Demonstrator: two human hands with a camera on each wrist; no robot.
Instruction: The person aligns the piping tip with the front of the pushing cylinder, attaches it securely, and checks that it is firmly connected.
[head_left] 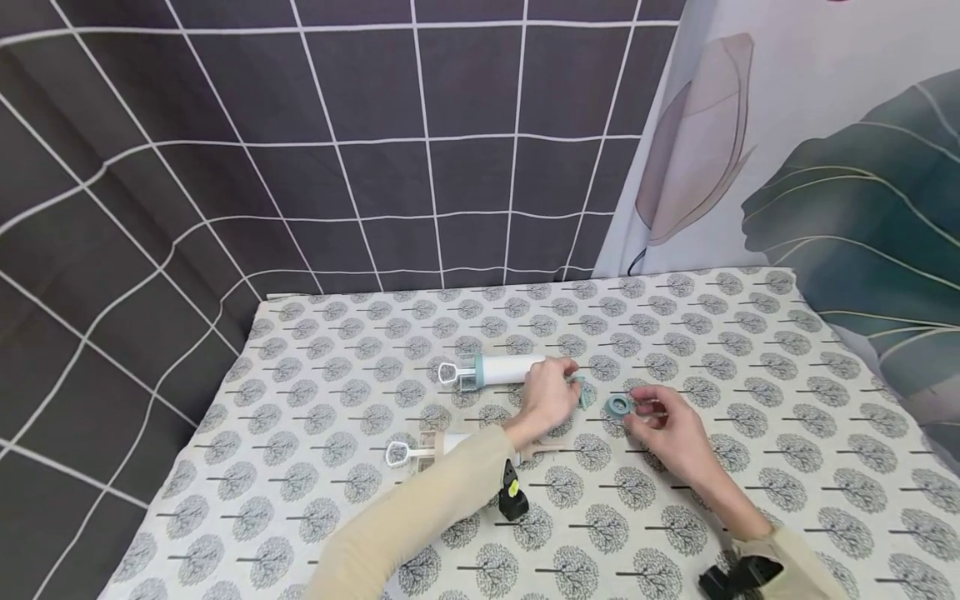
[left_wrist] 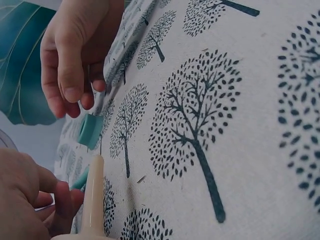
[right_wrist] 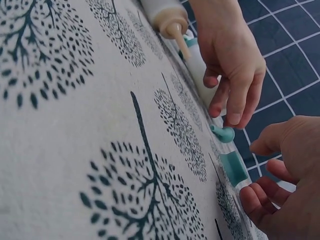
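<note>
My left hand (head_left: pixel 551 392) is beside the right end of a white syringe-like tube (head_left: pixel 510 368) with a teal collar and clear looped handle. Its relaxed fingertips are at a small teal nozzle (right_wrist: pixel 222 132); whether they touch it is unclear. A teal ring (head_left: pixel 618 406) lies on the cloth to the right. My right hand (head_left: pixel 667 429) hovers at that ring with thumb and fingers spread, apparently not gripping it. A second, beige-trimmed syringe (head_left: pixel 455 442) lies nearer me, partly behind my left sleeve; its beige nozzle (left_wrist: pixel 94 195) shows in the left wrist view.
The table is covered with a tree-patterned cloth (head_left: pixel 315 450). Behind it hangs a dark curtain with a white grid (head_left: pixel 367 175). A pale leaf-print curtain (head_left: pixel 847 200) hangs at the right.
</note>
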